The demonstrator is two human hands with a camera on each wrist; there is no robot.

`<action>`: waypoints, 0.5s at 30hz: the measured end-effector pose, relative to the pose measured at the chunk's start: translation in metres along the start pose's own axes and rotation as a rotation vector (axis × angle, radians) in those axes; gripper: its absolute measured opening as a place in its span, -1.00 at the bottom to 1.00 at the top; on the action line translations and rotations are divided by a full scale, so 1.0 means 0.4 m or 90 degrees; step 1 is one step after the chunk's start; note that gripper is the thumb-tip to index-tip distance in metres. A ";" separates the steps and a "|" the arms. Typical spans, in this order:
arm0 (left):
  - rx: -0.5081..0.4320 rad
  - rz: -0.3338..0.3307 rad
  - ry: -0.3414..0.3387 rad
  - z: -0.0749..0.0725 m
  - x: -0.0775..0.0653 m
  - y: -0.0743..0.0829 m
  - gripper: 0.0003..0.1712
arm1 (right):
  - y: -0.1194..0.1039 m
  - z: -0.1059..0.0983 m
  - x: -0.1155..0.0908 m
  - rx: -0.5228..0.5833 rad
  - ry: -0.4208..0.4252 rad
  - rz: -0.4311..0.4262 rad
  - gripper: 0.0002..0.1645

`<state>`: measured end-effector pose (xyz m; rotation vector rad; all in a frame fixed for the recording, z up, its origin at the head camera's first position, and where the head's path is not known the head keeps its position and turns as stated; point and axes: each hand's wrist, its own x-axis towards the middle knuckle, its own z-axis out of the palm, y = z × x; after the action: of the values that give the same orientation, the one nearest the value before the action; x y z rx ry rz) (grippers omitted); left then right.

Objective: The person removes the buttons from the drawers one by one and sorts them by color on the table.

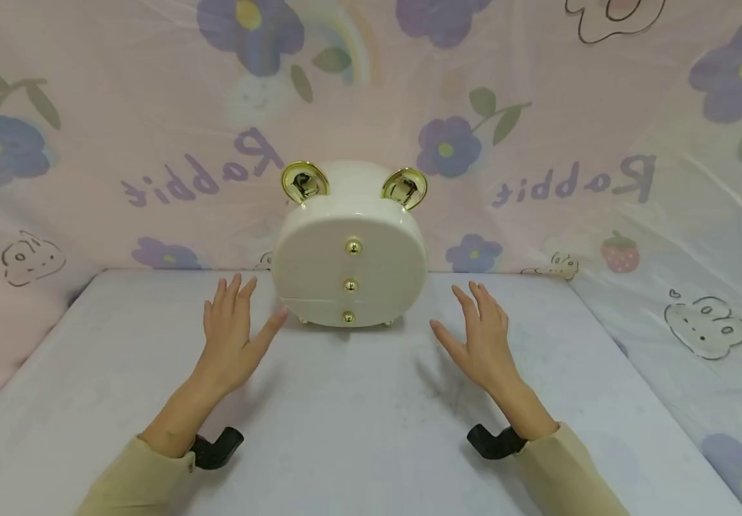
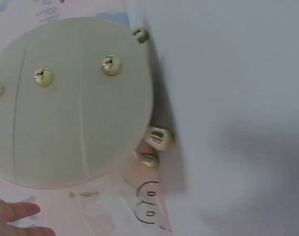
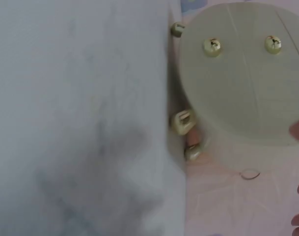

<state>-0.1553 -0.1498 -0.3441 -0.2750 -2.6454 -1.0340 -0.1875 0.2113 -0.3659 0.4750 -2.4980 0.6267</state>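
Note:
A rounded white drawer box (image 1: 380, 269) with two gold ears, small gold feet and three gold knobs stands at the far middle of the table. My left hand (image 1: 229, 347) hovers at its left, fingers spread and straight, the thumb near the box's lower left edge. On the other side, my right hand (image 1: 482, 344) is held likewise, its thumb pointing toward the box. Neither hand holds anything. The left wrist view has the box front (image 2: 61, 123) with its drawer seams; in the right wrist view the box front (image 3: 228, 88) is partly cut off.
The box and hands are over a table with a white cover (image 1: 358, 430). Behind and at the sides hangs a patterned curtain (image 1: 358, 107) with flowers, rabbits and mirrored lettering. A black band piece (image 1: 216, 448) sits at the left wrist, another black piece (image 1: 495, 441) at the right.

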 end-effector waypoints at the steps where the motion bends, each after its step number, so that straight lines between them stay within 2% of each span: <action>1: -0.037 0.000 0.009 -0.006 0.009 0.009 -0.11 | -0.006 0.002 0.009 0.015 0.029 -0.006 -0.23; 5: -0.119 0.008 0.065 -0.024 0.051 0.039 -0.28 | -0.031 0.013 0.043 0.080 0.136 -0.025 -0.40; 10: -0.141 0.019 0.139 -0.043 0.107 0.070 -0.36 | -0.068 0.033 0.082 0.164 0.254 -0.070 -0.55; 12: -0.151 0.021 0.158 -0.049 0.125 0.080 -0.37 | -0.087 0.040 0.091 0.190 0.283 -0.081 -0.59; 15: -0.174 0.016 0.169 -0.058 0.148 0.094 -0.37 | -0.119 0.048 0.097 0.230 0.294 -0.073 -0.65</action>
<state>-0.1961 -0.1342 -0.2843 -0.2101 -2.2613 -1.3258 -0.2054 0.1540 -0.3427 0.5290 -1.9161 1.0190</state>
